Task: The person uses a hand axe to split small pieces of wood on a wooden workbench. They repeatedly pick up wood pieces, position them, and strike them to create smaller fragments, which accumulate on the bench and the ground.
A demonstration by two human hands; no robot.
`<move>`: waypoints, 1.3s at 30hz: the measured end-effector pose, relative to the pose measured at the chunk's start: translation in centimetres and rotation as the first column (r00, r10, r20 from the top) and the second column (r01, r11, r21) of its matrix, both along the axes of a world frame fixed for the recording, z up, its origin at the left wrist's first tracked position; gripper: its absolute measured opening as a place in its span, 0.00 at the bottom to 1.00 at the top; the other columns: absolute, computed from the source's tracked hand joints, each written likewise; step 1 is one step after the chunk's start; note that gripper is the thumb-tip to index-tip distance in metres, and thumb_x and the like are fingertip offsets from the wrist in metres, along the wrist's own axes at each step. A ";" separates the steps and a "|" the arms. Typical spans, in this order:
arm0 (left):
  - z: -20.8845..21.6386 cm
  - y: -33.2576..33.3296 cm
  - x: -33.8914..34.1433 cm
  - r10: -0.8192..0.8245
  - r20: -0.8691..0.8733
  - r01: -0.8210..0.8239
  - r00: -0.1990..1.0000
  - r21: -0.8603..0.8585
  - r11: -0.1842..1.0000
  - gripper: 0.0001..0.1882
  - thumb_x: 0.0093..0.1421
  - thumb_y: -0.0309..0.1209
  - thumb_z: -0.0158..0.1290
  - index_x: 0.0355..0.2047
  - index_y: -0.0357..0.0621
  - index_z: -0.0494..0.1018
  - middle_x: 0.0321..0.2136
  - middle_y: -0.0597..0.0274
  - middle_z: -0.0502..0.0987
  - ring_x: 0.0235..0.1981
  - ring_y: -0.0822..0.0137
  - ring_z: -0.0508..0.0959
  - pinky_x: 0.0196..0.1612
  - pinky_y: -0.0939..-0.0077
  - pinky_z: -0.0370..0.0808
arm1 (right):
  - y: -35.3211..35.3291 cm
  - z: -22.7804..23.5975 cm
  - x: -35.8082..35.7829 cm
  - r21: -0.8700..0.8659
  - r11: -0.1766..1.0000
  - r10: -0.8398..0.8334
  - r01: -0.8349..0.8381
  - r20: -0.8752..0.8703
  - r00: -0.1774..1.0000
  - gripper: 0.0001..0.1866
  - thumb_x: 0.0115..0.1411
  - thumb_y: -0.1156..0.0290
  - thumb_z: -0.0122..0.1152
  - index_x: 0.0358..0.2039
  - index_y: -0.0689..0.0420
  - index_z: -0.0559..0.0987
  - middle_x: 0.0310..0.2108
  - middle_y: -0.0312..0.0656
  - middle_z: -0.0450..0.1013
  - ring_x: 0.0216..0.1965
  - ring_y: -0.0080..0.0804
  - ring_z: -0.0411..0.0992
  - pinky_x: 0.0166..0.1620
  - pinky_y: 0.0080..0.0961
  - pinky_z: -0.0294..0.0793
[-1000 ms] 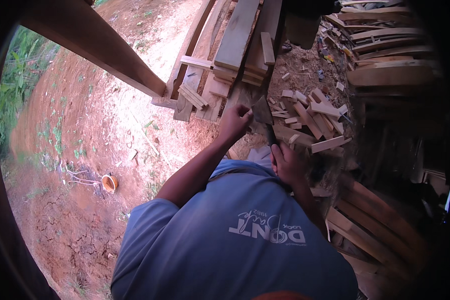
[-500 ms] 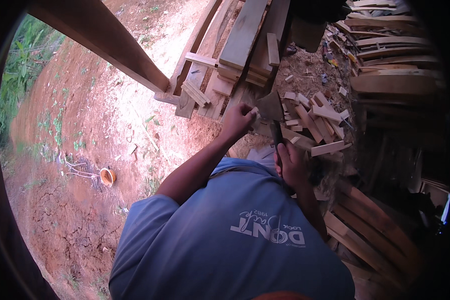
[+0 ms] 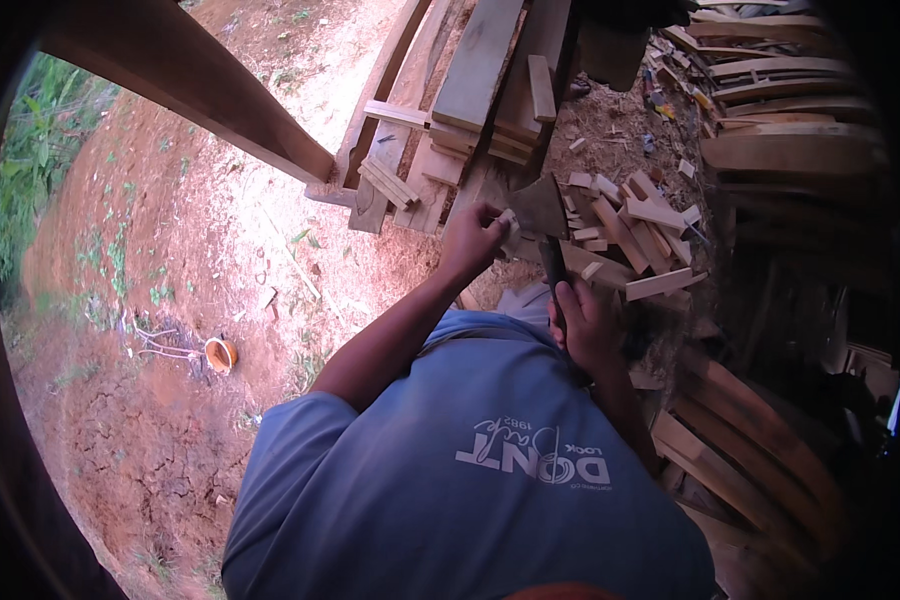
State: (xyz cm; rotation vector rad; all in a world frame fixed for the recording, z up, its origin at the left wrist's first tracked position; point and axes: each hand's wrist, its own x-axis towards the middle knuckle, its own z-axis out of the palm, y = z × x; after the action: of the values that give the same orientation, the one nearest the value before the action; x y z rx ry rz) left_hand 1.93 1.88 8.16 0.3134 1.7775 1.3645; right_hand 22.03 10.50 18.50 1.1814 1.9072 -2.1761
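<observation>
My right hand (image 3: 582, 318) is wrapped round the dark handle of a hatchet (image 3: 541, 208), whose wide, flared blade points up and away from me. Pinched in the fingers of my left hand (image 3: 475, 240) is a small pale block (image 3: 511, 229), close against the left side of the blade. What the block is made of I cannot make out. Both hands are in front of my waist, just short of a wooden bench (image 3: 480, 185) that bears boards.
Grey-brown boards (image 3: 478, 62) and short sticks (image 3: 390, 182) lie on the bench. Offcuts (image 3: 625, 235) are heaped right of the blade. A thick post (image 3: 200, 90) slants in at upper left. Curved timbers (image 3: 785, 85) are stacked at right. An orange bowl (image 3: 220, 355) lies on the dirt.
The hatchet blade has turned slightly, and more of the pale block shows beside it. Both hands keep nearly the same place and the same grip. The whole view has shifted a little.
</observation>
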 end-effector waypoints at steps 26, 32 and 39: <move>2.2 -1.5 -0.7 -0.144 0.234 0.191 0.961 -0.193 0.962 0.22 0.74 0.46 0.50 0.35 0.37 0.75 0.24 0.61 0.74 0.23 0.67 0.77 0.31 0.69 0.79 | 2.3 -2.6 2.9 0.146 0.988 0.054 -0.054 0.004 0.999 0.15 0.72 0.62 0.57 0.46 0.62 0.75 0.20 0.32 0.69 0.18 0.17 0.67 0.22 0.24 0.67; 0.3 -2.5 -1.2 -0.135 0.294 0.176 0.946 -0.118 0.977 0.20 0.73 0.42 0.49 0.35 0.35 0.75 0.25 0.59 0.76 0.23 0.67 0.76 0.28 0.71 0.76 | 2.0 -3.1 2.7 0.134 0.990 0.048 -0.045 -0.018 0.999 0.17 0.72 0.62 0.57 0.51 0.63 0.73 0.20 0.31 0.68 0.18 0.16 0.65 0.22 0.21 0.66; 0.2 -2.1 -0.4 -0.165 0.208 0.195 0.964 -0.137 0.971 0.18 0.73 0.43 0.48 0.37 0.39 0.75 0.27 0.61 0.76 0.24 0.67 0.76 0.28 0.71 0.74 | 2.0 -1.2 1.9 0.223 0.968 0.101 -0.115 0.074 0.992 0.21 0.72 0.60 0.56 0.53 0.65 0.74 0.28 0.51 0.78 0.29 0.42 0.78 0.37 0.38 0.74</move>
State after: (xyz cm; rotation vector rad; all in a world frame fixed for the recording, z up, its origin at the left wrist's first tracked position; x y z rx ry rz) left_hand 1.55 -0.24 8.37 0.2411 1.6380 1.0821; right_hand 23.94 12.47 17.28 1.1289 2.1837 -1.8855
